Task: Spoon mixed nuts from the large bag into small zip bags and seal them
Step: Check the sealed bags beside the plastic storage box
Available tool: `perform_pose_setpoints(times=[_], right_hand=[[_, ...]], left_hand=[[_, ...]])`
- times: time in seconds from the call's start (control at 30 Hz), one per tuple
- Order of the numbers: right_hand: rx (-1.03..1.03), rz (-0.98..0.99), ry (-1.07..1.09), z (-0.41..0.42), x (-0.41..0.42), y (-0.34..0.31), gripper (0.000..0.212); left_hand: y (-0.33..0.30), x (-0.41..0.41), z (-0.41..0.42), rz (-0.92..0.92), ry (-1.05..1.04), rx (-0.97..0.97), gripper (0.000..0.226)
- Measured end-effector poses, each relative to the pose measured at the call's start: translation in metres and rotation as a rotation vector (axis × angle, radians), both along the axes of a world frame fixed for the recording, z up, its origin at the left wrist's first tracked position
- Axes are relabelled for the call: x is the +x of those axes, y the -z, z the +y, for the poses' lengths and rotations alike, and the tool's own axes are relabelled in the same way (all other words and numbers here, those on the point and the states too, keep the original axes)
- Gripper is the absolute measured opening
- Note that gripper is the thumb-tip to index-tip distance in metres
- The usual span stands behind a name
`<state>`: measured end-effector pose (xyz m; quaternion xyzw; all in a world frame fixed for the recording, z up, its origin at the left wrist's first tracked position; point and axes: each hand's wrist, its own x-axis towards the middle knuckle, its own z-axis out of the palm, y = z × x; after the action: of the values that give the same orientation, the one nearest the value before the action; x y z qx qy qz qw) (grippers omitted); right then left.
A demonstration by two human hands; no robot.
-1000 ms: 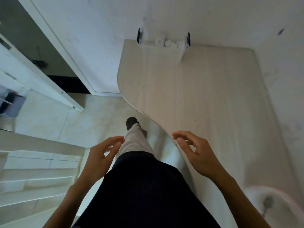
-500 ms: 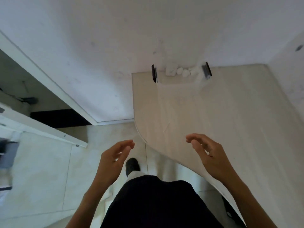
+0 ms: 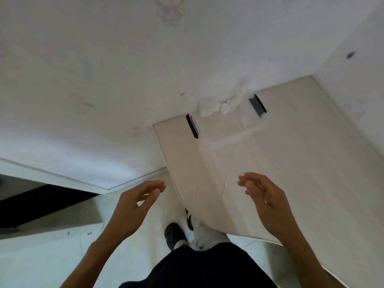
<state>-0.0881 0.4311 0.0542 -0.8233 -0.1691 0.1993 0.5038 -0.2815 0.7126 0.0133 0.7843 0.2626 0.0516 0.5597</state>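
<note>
A pale wooden tabletop (image 3: 280,163) met white walls, neither nut bag nor zip bags in view, and the left hand (image 3: 133,206) and right hand (image 3: 264,196) hovered loosely curled, empty; searching elsewhere risked delay.

Both hands hang empty, fingers relaxed: left hand (image 3: 135,202) over the floor (image 3: 52,258), right hand (image 3: 264,196) over the table (image 3: 301,163).

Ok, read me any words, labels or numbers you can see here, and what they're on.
None can be read.
Wall: only a faint pinkish drawing near the top, no letters in it.
Table: no print; the two dark clips and white lumps carry no legible marks.
Both hands hold nothing.
</note>
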Motion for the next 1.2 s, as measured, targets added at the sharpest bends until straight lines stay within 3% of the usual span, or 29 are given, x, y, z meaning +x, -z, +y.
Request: perform_pose_setpoints(times=[0.27,0.4,0.47,0.53,0.63,0.73,0.87,1.07,1.2], right_hand=[[-0.07,-0.072,0.009,0.053,0.092,-0.006,0.02],[-0.104,-0.082,-0.013,0.074,0.162,-0.007,0.044],[-0.165,-0.145,-0.005,0.089,0.201,-0.001,0.059],[-0.273,-0.187,0.042,0.103,0.236,0.011,0.07],[-0.527,-0.157,0.101,0.117,0.276,0.032,0.076],[-0.708,-0.068,0.117,0.122,0.291,0.054,0.062],[-0.659,-0.058,0.267,0.124,0.285,0.067,0.027],[-0.509,-0.045,0.552,0.075,0.233,0.023,0.026],[-0.369,-0.04,0.816,0.022,0.148,-0.011,0.021]], left_hand=[[0.006,0.103,0.05,0.063,0.005,-0.135,0.022],[0.008,0.164,0.07,0.252,-0.006,-0.227,0.021],[0.01,0.199,0.077,0.373,-0.024,-0.342,0.046],[0.012,0.229,0.084,0.5,-0.018,-0.453,0.067],[0.015,0.26,0.088,0.597,0.014,-0.602,0.064],[0.02,0.276,0.085,0.602,0.032,-0.668,0.045],[0.022,0.28,0.083,0.569,0.062,-0.668,0.036],[-0.002,0.304,0.09,0.41,0.162,-0.506,0.036],[-0.013,0.322,0.072,0.267,0.348,-0.387,0.017]])
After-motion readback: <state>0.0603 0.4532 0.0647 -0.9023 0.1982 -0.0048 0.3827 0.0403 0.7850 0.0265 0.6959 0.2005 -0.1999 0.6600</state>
